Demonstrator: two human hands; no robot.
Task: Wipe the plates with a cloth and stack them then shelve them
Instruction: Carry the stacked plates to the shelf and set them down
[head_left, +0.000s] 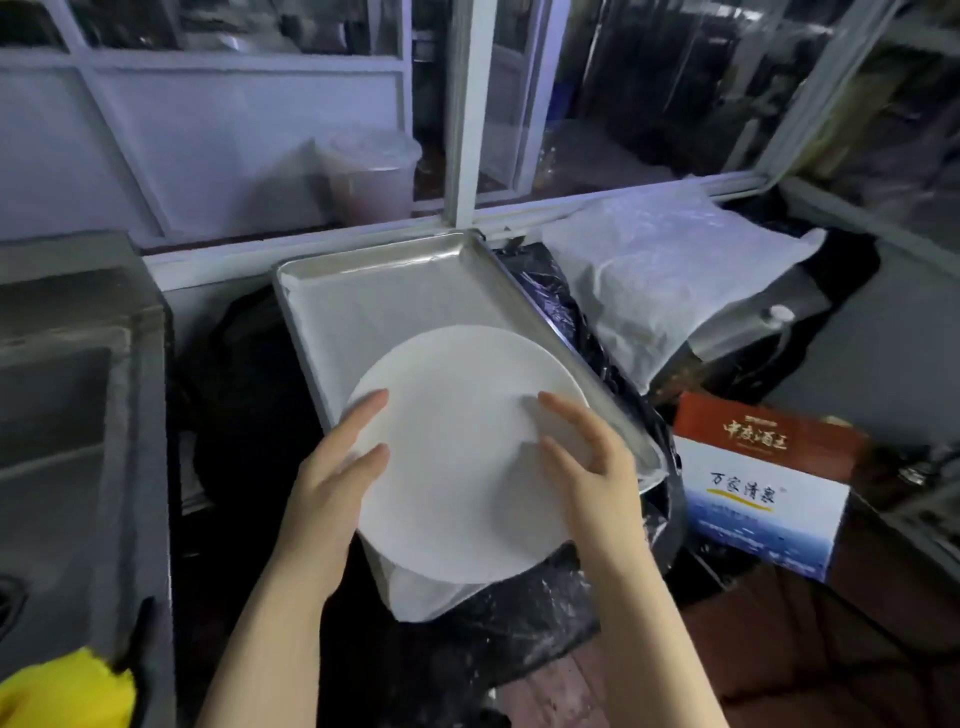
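Observation:
I hold a round white plate (457, 457) with both hands over the near end of a metal tray (374, 280). My left hand (332, 467) grips the plate's left rim, with two digits lying on its face. My right hand (592, 462) grips the right rim the same way. A white cloth (426, 597) hangs out from under the plate's near edge, mostly hidden by the plate. I cannot tell whether either hand also holds the cloth. No other plates or shelf are in view.
The tray rests on black plastic sheeting (561, 312). A grey sink unit (78, 389) stands at the left, with something yellow (67, 691) at the bottom left. A printed carton (763, 488) and a white plastic-wrapped bundle (670, 270) sit to the right. A window frame (467, 114) runs behind.

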